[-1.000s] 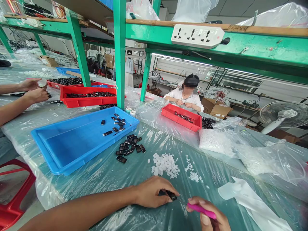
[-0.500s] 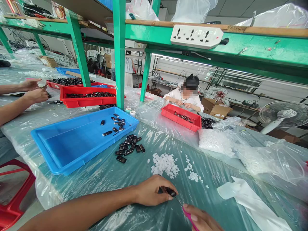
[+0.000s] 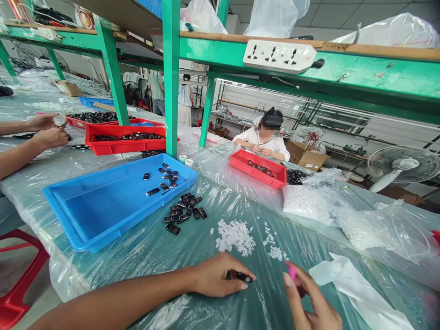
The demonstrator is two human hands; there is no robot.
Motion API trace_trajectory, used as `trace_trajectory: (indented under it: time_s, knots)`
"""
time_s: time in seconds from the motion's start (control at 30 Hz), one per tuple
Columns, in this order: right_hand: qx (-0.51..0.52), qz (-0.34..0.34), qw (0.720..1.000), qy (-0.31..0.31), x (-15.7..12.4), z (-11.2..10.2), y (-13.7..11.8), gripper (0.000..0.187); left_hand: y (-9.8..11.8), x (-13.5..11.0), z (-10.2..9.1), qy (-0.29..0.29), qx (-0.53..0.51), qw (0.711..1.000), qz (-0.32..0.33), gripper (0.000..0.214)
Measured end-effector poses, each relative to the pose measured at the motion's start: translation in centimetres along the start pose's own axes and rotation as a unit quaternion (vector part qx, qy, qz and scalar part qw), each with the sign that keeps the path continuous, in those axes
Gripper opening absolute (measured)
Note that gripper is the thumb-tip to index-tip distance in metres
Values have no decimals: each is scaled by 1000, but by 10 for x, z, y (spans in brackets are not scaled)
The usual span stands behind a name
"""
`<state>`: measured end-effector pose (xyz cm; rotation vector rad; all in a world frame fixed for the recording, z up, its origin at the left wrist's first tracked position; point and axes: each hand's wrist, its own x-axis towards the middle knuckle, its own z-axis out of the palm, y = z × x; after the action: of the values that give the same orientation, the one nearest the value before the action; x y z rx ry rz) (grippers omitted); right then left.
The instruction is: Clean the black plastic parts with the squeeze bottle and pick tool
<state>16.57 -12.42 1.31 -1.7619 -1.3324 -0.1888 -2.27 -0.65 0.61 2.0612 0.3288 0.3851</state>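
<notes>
My left hand (image 3: 216, 276) rests low over the plastic-covered table, its thumb and fingers closed on a small black casing (image 3: 244, 277). To its right, my right hand (image 3: 311, 298) is apart from that piece and pinches a pink-handled tool (image 3: 292, 272); the tool's thin metal shaft does not show now. Just beyond my hands lies a pile of small white pieces (image 3: 234, 236), with a smaller scatter of white bits (image 3: 275, 251) to its right. Farther left sits a heap of black casings (image 3: 185, 208) beside the blue tray (image 3: 118, 227), which holds several more.
A white sheet (image 3: 364, 288) lies at the right, with clear bags of white pieces (image 3: 305, 201) behind. Across the table a person works at a red tray (image 3: 257, 173). Another person's hands (image 3: 51, 133) are at the left. A green shelf post (image 3: 171, 82) rises beyond the blue tray.
My right hand has moved up and right, taking the pink-handled tool away from the black casing. The tool's handle now points up. My left hand stays nearly where it was.
</notes>
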Motion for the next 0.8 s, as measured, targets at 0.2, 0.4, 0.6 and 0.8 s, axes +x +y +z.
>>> trace_trajectory:
  time_s: [0.2, 0.4, 0.6, 0.8]
  knots:
    - [-278, -44, 931, -230, 14, 11, 45, 31, 4, -3, 3, -35, -5, 999, 34, 35]
    - [-279, -26, 941, -192, 18, 6, 49, 36, 1, -4, 5, -38, -10, 998, 47, 35]
    - [-36, 11, 981, -193, 21, 21, 38, 32, -3, -4, 7, -27, 2, 999, 43, 35]
    - [270, 194, 923, -192, 24, 34, 27, 36, -8, -5, 8, -13, 24, 999, 38, 36]
